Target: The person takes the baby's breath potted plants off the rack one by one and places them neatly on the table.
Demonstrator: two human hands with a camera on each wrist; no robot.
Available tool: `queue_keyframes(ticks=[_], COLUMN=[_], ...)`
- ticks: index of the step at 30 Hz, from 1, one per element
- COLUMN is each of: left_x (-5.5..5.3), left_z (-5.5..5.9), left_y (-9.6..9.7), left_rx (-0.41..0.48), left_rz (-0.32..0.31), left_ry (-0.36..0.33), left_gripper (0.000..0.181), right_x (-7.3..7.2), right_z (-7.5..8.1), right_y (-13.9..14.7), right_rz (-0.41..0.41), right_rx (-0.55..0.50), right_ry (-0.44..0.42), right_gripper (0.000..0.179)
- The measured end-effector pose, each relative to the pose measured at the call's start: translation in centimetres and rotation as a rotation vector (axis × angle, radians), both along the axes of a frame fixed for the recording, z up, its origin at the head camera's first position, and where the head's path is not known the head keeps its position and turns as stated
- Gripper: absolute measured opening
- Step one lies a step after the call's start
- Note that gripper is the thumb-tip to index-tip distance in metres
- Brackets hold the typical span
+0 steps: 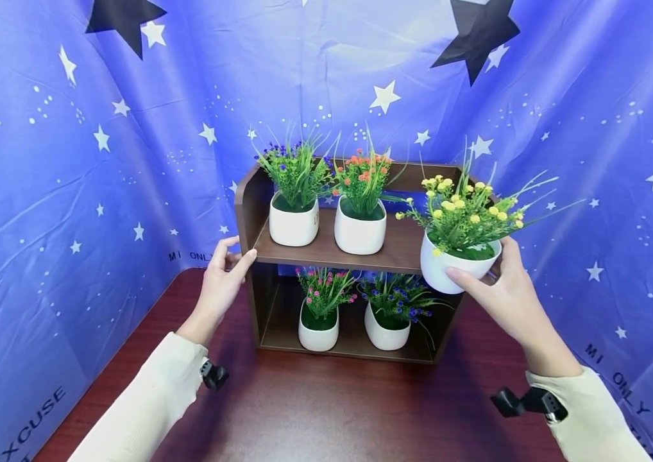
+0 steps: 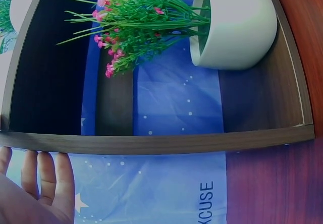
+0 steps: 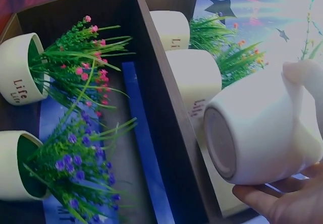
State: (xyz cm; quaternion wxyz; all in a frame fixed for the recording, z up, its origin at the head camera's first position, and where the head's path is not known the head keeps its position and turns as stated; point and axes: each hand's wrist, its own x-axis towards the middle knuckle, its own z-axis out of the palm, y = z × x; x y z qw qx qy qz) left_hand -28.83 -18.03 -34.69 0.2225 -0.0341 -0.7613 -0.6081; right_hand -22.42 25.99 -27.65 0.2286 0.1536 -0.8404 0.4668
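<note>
My right hand [image 1: 514,301] grips a white pot of yellow flowers [image 1: 460,273], thumb on the pot's front. The pot is held at the right end of the brown two-tier shelf's [image 1: 401,253] upper board, slightly tilted; its round base shows in the right wrist view. My left hand [image 1: 222,282] holds the shelf's left side panel, thumb at the front edge and fingertips [image 2: 64,171] against the outer face. On the upper board stand a purple-flowered pot [image 1: 294,221] and an orange-flowered pot [image 1: 360,226].
The lower board bears a pink-flowered pot [image 1: 318,328] and a blue-flowered pot [image 1: 387,328]. The shelf stands on a dark red wooden table [image 1: 326,410]. A blue star-patterned curtain [image 1: 315,70] surrounds the back and sides.
</note>
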Motion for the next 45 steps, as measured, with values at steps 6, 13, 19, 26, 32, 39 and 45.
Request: queue_keyframes(ticks=[6,13,19,26,32,39,45], left_x=[-0.1,-0.3,-0.1,-0.1,0.1,0.2,0.1], left_z=[0.0,0.0,-0.1,-0.1,0.1,0.0,0.0], left_y=[0.1,0.1,0.2,0.1,0.2,0.3,0.3], left_rx=[0.016,0.003,-0.007,-0.018,-0.023,-0.014,-0.001], left_rz=[-0.009,0.02,0.026,0.028,0.02,0.022,0.021], left_ry=[-0.014,-0.032,0.003,0.003,-0.004,-0.012,-0.002], left_gripper=[0.049,0.049,0.05,0.048,0.049,0.047,0.045], right_x=[0.9,1.7,2.1,2.2,2.2,1.8,0.8], right_z=[-0.1,-0.4,-0.8,-1.3,-1.8,-2.7,-3.9], right_y=[1.4,2.5,3.9,5.7,7.4,9.2,10.5], right_rz=[0.008,-0.002,0.037,0.082,0.103,-0.007,-0.016], right_rx=[0.025,0.026,-0.075,-0.174,-0.28,-0.203,-0.216], right_ry=[0.018,0.038,0.095,0.076,0.052,0.033,0.032], right_gripper=[0.07,0.062,0.069,0.064,0.065,0.064,0.067])
